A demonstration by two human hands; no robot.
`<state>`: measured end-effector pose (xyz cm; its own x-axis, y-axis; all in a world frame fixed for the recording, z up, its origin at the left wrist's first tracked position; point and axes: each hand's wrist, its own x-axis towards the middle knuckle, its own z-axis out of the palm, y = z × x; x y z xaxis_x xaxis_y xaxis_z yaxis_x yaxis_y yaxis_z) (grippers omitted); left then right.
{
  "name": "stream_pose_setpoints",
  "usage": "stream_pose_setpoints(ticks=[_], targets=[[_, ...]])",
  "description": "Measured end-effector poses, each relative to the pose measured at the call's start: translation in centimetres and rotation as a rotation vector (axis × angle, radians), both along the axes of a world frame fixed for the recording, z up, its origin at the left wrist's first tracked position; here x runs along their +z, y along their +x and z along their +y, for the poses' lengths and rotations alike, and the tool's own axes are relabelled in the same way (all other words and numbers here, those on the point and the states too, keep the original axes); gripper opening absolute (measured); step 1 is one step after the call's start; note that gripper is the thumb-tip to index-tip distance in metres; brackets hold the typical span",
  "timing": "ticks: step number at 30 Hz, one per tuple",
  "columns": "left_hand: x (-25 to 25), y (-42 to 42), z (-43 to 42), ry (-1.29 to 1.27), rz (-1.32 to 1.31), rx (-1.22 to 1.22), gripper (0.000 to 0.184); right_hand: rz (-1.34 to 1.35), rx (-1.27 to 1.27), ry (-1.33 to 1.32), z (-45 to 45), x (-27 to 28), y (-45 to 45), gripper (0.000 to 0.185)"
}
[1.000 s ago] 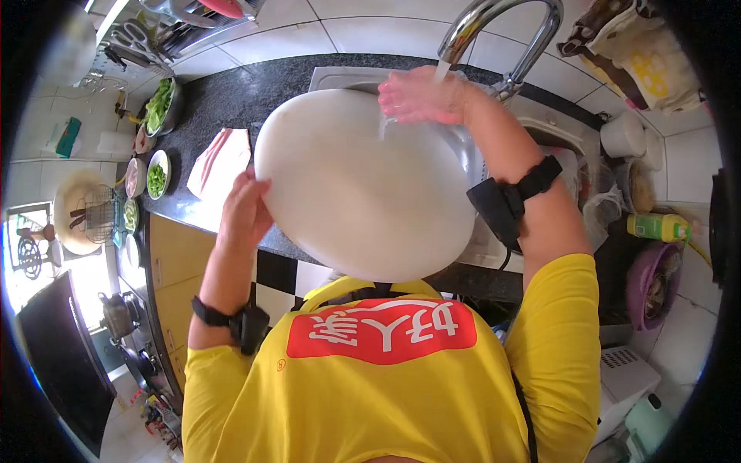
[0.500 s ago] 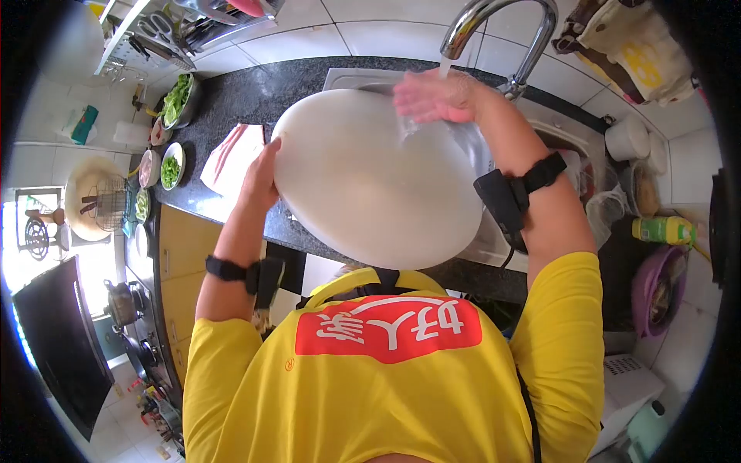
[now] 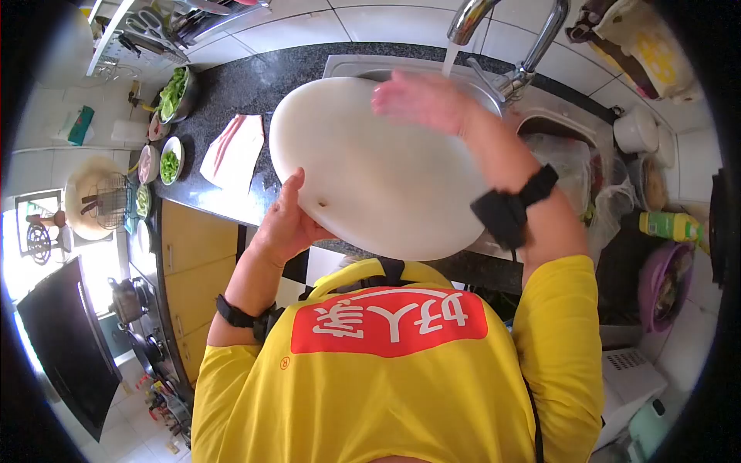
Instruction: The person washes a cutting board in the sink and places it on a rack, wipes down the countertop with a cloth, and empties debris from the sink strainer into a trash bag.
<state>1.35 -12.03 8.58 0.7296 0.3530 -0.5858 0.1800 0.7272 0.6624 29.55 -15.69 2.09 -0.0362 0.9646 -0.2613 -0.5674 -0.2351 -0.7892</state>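
A white round cutting board [image 3: 378, 177] with a small hole near its left edge is held over the sink [image 3: 351, 68]. My left hand [image 3: 289, 224] grips its lower left rim, thumb on top and fingers partly hidden underneath. Above the board's upper right part is my right hand [image 3: 423, 102], slightly blurred, its fingers stretched out and nothing in it. I cannot tell whether it touches the surface. Water runs from the faucet [image 3: 468, 23] just beside that hand.
Raw meat [image 3: 234, 153] lies on the dark counter [image 3: 255, 85] left of the board. Further left stand a bowl of leafy greens [image 3: 174, 94] and a bowl of chopped greens [image 3: 171, 162]. Plastic bags [image 3: 567, 166] fill the right basin. A purple basin [image 3: 665, 285] sits at far right.
The board has turned, bringing its hole into view. My left hand has moved down along the rim towards me. My right hand has shifted slightly left.
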Motion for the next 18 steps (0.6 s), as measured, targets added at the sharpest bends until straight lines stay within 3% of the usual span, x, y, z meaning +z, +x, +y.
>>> stream_pose_setpoints(ticks=[1,3,5,6,8,9,12,15,16,18], targets=[[0.1,0.3,-0.3,-0.002,0.0,0.004,0.066,0.0,0.084,0.102,-0.4,0.3,-1.8,0.045],[0.1,0.8,-0.5,0.094,-0.088,0.033,0.066,-0.361,0.045,0.28,-1.8,2.3,-6.4,0.05],[0.3,1.0,-0.6,0.09,-0.091,0.061,0.065,-0.518,0.073,0.556,-2.3,0.8,-10.1,0.054],[0.3,1.1,-0.7,0.091,-0.097,0.089,0.063,-0.517,0.072,0.554,-2.7,0.6,-10.3,0.054],[-0.7,0.6,-0.2,0.062,-0.138,0.067,0.062,-1.383,0.227,0.618,-3.1,0.4,-10.2,0.056],[-1.1,0.2,0.0,0.033,-0.178,0.046,0.06,-1.384,0.226,0.619,-2.6,-1.3,-9.5,0.056],[-1.1,-0.3,-0.1,0.041,-0.126,0.065,0.057,-1.303,0.235,0.024,-0.8,-9.8,-4.3,0.06],[-1.6,-0.5,-0.1,0.095,-0.107,0.089,0.058,-1.375,0.251,-0.429,-2.8,-10.9,0.6,0.059],[-1.4,-0.2,-0.3,0.099,-0.09,0.112,0.059,-1.381,0.247,-0.427,-2.0,-11.2,1.3,0.059],[-1.6,-0.4,-0.2,0.081,-0.081,0.114,0.059,-1.118,0.001,-0.154,-0.8,-12.3,2.0,0.047]])
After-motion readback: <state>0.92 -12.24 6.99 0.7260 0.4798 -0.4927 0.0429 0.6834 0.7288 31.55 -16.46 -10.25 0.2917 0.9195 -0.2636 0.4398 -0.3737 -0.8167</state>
